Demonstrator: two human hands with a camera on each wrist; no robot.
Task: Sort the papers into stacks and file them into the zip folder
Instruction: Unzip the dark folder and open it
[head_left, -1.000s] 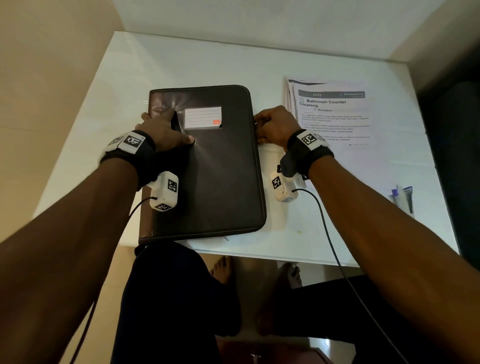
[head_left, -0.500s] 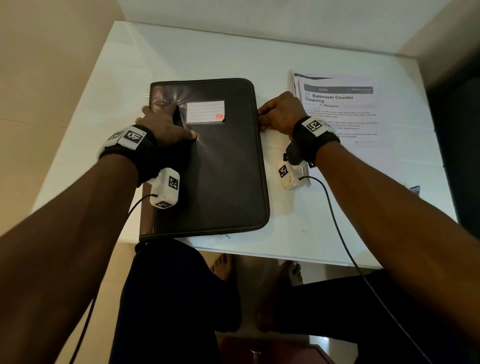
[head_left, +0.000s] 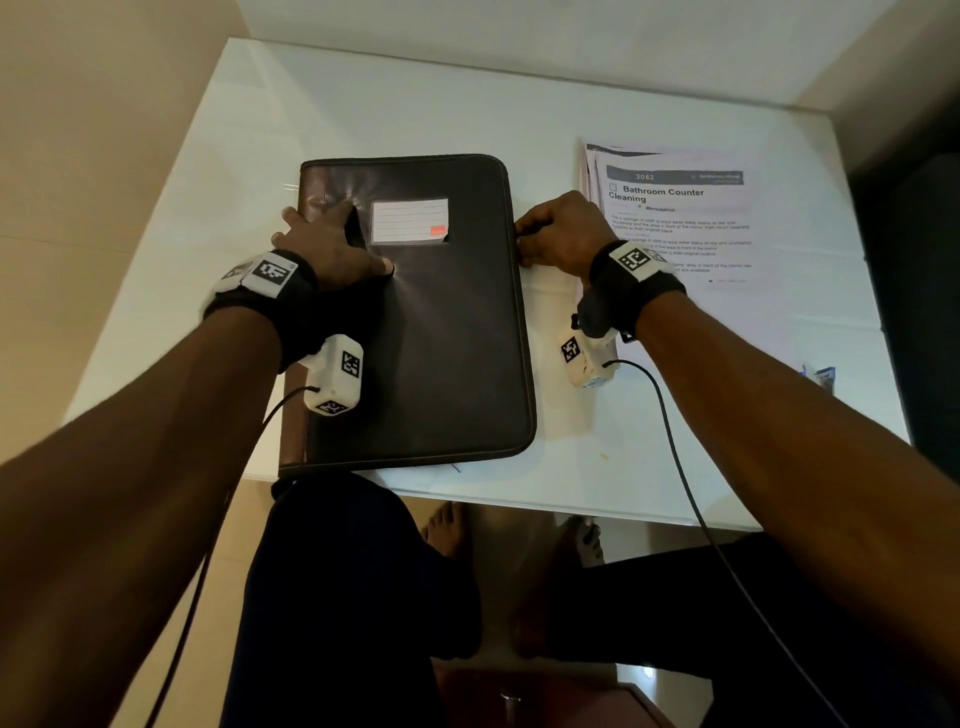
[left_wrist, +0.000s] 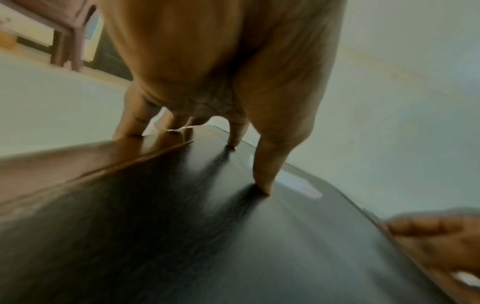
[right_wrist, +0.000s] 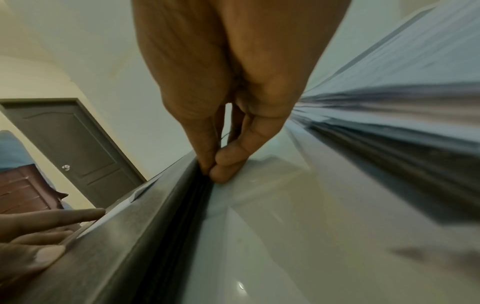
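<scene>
Left hand (head_left: 332, 249) flat on the folder (head_left: 441, 338) — right hand (head_left: 558, 234) pinches the zip at mid-frame; next, pull it open.

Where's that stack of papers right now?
In the head view the stack of papers lies on the white table, to the right of the closed zip folder, just beyond the right hand.

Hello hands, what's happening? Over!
Left hand flat on closed zip folder. Right hand pinching its right edge. Papers wait beside. Nothing blocking.
</scene>
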